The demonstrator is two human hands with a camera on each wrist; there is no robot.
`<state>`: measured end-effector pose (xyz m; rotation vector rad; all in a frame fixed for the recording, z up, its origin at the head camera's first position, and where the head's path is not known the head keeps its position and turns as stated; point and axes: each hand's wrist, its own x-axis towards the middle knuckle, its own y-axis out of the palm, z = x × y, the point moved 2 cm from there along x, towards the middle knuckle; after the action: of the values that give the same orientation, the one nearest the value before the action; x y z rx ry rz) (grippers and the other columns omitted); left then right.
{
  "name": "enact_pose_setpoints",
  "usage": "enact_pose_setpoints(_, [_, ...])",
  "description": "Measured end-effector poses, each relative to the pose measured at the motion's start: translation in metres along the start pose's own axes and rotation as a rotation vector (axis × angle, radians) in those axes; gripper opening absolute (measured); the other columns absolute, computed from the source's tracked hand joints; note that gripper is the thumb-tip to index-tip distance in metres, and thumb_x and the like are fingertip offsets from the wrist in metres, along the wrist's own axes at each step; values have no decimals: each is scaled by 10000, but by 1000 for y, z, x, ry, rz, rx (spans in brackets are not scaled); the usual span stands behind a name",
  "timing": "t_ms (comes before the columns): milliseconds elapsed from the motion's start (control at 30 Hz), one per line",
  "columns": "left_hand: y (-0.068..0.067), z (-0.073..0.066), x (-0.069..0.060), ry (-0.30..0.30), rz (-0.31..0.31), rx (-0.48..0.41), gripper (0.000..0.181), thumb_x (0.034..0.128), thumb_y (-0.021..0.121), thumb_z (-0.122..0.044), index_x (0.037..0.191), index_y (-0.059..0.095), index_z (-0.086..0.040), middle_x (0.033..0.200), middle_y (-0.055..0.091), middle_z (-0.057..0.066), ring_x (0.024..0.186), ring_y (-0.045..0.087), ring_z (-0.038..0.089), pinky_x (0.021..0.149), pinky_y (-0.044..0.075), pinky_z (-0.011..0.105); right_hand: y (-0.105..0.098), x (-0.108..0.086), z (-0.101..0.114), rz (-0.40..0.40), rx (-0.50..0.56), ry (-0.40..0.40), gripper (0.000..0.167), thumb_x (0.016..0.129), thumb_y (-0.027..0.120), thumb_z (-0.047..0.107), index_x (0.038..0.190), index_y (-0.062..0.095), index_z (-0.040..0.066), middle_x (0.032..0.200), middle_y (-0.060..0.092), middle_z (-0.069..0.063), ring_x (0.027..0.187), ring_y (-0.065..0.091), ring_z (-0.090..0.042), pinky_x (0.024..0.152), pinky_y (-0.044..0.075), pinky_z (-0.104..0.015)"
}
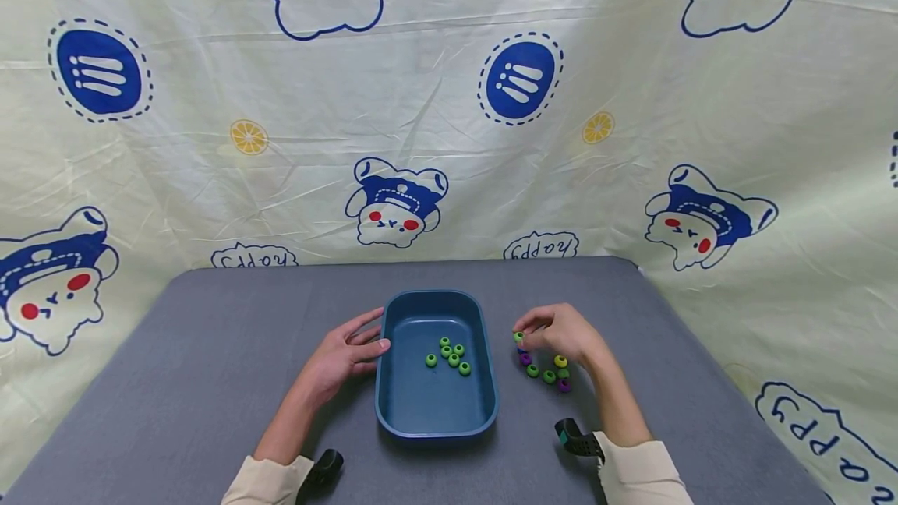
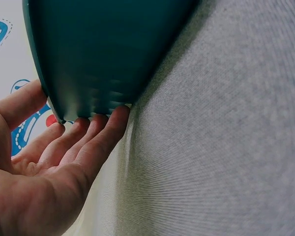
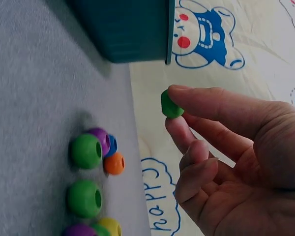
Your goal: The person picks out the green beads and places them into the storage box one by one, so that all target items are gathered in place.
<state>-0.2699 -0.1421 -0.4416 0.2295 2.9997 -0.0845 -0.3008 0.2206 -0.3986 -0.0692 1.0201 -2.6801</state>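
A blue tray [image 1: 436, 425] stands on the grey table with several green beads [image 1: 454, 360] inside. My left hand [image 1: 334, 362] touches its left side, fingers extended; in the left wrist view the fingertips [image 2: 119, 112] rest against the tray wall [image 2: 103, 59], the thumb at its rim. Right of the tray, my right hand [image 1: 565, 333] pinches a green bead [image 1: 518, 337] between thumb and finger. The right wrist view has this green bead [image 3: 171, 104] raised above the table in the hand [image 3: 236, 152].
Loose beads lie under and beside the right hand: green [image 1: 549, 376], purple [image 1: 564, 386] and yellow [image 1: 560, 361], with blue and orange [image 3: 114, 163] ones in the right wrist view. A printed curtain [image 1: 449, 100] hangs behind the table [image 1: 281, 310].
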Motion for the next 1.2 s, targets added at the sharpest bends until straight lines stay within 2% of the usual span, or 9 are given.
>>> enact_pose_setpoints(433, [0, 1, 1, -10, 4, 1, 594, 968, 697, -155, 1519, 478, -191, 1558, 456, 198, 1354, 546, 393, 975, 560, 494, 15, 1, 24, -67, -40, -76, 151, 828, 815, 143, 976, 782, 153, 921, 721, -9, 779, 634, -155, 671, 510, -312])
enact_pose_setpoints(833, [-1, 1, -1, -4, 5, -4, 591, 977, 682, -142, 1526, 466, -174, 1555, 454, 207, 1336, 563, 392, 978, 560, 491, 34, 3, 42, -138, -36, -76, 150, 845, 822, 176, 988, 793, 213, 951, 742, 16, 756, 632, -158, 613, 504, -311])
enact_pose_setpoints(1200, [-1, 0, 0, -3, 4, 1, 592, 974, 687, -151, 1524, 470, -183, 1559, 452, 199, 1343, 555, 392, 971, 565, 483, 50, 2, 58, -168, -27, -78, 188, 867, 808, 162, 1054, 795, 172, 975, 749, 14, 743, 629, -144, 632, 521, -296])
